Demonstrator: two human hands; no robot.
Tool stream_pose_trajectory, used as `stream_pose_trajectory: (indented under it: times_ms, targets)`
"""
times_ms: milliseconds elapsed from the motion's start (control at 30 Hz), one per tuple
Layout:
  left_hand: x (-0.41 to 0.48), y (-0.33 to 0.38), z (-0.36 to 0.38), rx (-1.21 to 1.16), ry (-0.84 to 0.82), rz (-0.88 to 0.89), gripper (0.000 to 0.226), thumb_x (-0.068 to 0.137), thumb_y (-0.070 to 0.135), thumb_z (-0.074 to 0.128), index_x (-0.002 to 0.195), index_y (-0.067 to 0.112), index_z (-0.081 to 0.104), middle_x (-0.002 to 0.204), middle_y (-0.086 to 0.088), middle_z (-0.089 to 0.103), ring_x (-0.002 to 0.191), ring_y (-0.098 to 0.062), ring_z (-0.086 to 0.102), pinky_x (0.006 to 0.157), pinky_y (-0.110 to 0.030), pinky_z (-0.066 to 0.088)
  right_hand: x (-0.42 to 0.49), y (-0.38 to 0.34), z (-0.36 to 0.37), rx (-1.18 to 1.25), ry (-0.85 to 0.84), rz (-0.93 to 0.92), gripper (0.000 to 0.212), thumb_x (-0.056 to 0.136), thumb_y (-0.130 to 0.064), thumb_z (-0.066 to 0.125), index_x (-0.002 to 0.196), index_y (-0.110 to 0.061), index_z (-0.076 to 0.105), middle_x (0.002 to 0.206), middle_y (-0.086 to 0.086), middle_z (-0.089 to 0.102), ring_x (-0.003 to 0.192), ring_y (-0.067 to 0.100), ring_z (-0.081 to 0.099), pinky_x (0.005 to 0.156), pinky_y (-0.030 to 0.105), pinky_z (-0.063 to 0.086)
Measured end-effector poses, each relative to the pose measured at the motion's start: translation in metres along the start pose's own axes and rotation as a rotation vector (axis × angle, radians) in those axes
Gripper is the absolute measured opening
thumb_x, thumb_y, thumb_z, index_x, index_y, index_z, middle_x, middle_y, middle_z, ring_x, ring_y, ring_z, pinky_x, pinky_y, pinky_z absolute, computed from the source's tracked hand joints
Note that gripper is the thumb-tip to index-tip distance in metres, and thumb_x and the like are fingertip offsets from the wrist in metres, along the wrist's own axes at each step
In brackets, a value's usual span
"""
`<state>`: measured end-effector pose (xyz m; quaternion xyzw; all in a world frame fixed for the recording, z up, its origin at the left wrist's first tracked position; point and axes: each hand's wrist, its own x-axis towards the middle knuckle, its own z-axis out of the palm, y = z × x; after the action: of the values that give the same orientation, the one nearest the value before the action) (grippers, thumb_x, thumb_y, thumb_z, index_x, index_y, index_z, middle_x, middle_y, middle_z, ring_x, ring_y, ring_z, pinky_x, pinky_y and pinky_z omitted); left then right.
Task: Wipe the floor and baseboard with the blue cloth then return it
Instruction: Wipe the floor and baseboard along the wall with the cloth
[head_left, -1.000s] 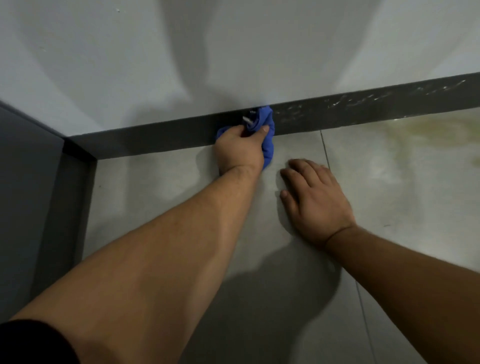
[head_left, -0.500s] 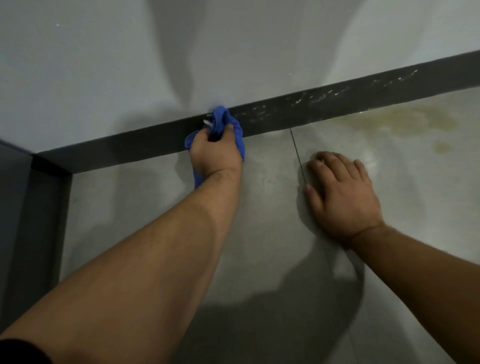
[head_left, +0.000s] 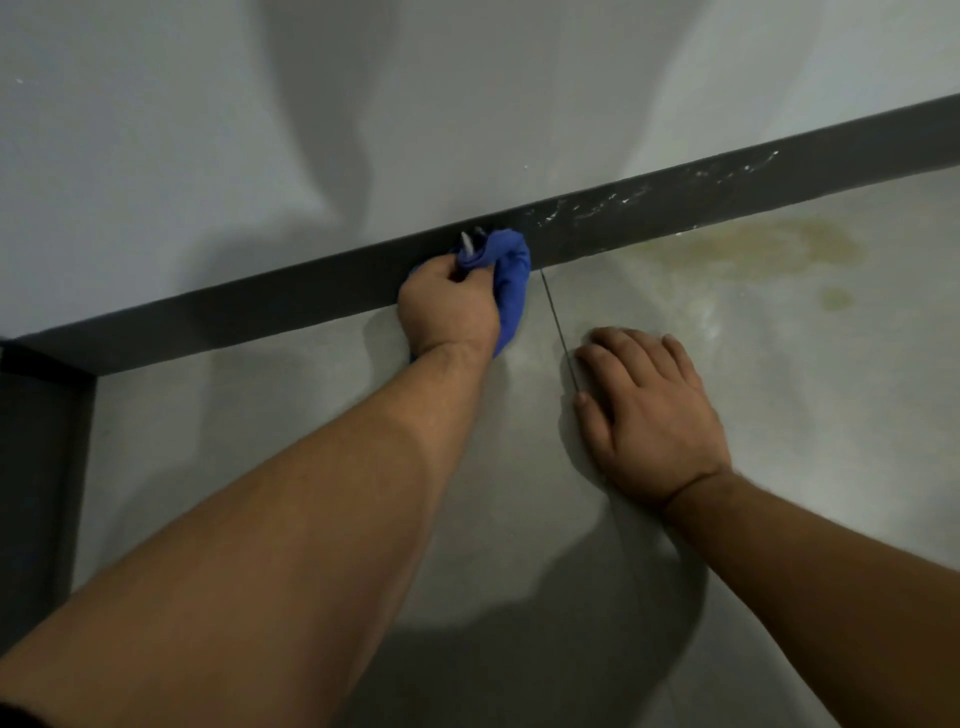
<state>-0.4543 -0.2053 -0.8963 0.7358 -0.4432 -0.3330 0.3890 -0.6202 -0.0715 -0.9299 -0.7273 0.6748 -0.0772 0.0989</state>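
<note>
My left hand (head_left: 447, 312) is shut on the bunched blue cloth (head_left: 511, 275) and presses it against the dark grey baseboard (head_left: 260, 306), where the board meets the grey tiled floor (head_left: 260, 415). A small white tag sticks up out of the cloth. My right hand (head_left: 649, 410) lies flat on the floor to the right, palm down with fingers apart, holding nothing. White smears mark the baseboard to the right of the cloth.
A pale grey wall (head_left: 467, 104) rises above the baseboard. A yellowish stain (head_left: 753, 249) spreads on the floor at the right near the board. A dark vertical surface (head_left: 36, 467) closes the corner at the left. A grout line (head_left: 558, 327) runs between my hands.
My left hand and the cloth have slid left along the baseboard, away from the grout line. The view has shifted, showing more smeared baseboard and the stain to the right.
</note>
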Motion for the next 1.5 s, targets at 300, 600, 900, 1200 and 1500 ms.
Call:
stream_pose_trajectory:
  times_ms: [300, 600, 900, 1200, 1500]
  targets:
    - [0.01, -0.013, -0.014, -0.111, 0.219, -0.154, 0.013, 0.088, 0.028, 0.074, 0.086, 0.016, 0.075, 0.076, 0.008, 0.069, 0.07, -0.003, 0.063, 0.056, -0.011, 0.045, 0.0, -0.001, 0.004, -0.024, -0.008, 0.015, 0.059, 0.104, -0.054, 0.033, 0.152, -0.021, 0.043, 0.157, 0.007, 0.046, 0.147, 0.027, 0.037, 0.125, 0.053, 0.02]
    - [-0.01, 0.022, 0.038, -0.055, -0.041, -0.157, 0.018, 0.09, 0.021, 0.071, 0.072, 0.016, 0.071, 0.07, 0.004, 0.069, 0.069, -0.011, 0.066, 0.065, -0.027, 0.051, 0.0, 0.0, 0.005, -0.036, 0.016, 0.009, 0.057, 0.103, -0.052, 0.036, 0.149, -0.021, 0.047, 0.154, 0.007, 0.048, 0.143, 0.027, 0.04, 0.124, 0.052, 0.022]
    - [-0.015, 0.03, 0.049, -0.082, -0.124, -0.148, 0.017, 0.088, 0.019, 0.068, 0.081, 0.006, 0.076, 0.076, -0.008, 0.073, 0.08, -0.026, 0.072, 0.074, -0.036, 0.058, 0.0, 0.004, 0.007, -0.014, 0.069, -0.006, 0.053, 0.101, -0.047, 0.043, 0.146, -0.019, 0.05, 0.151, 0.007, 0.051, 0.141, 0.028, 0.043, 0.122, 0.052, 0.025]
    - [-0.004, 0.011, 0.021, -0.299, 0.096, -0.247, 0.018, 0.087, 0.02, 0.07, 0.069, 0.021, 0.07, 0.076, 0.002, 0.073, 0.076, -0.015, 0.071, 0.068, -0.029, 0.056, 0.001, 0.003, 0.011, -0.018, 0.049, 0.009, 0.056, 0.102, -0.052, 0.039, 0.148, -0.022, 0.047, 0.153, 0.006, 0.05, 0.143, 0.025, 0.041, 0.125, 0.05, 0.021]
    - [-0.023, 0.051, 0.069, -0.166, -0.132, -0.291, 0.021, 0.094, 0.021, 0.067, 0.104, 0.004, 0.073, 0.096, -0.01, 0.075, 0.092, -0.023, 0.072, 0.085, -0.036, 0.059, 0.0, 0.002, 0.009, -0.024, 0.014, 0.017, 0.056, 0.104, -0.052, 0.035, 0.151, -0.023, 0.044, 0.156, 0.004, 0.047, 0.145, 0.025, 0.038, 0.124, 0.052, 0.02]
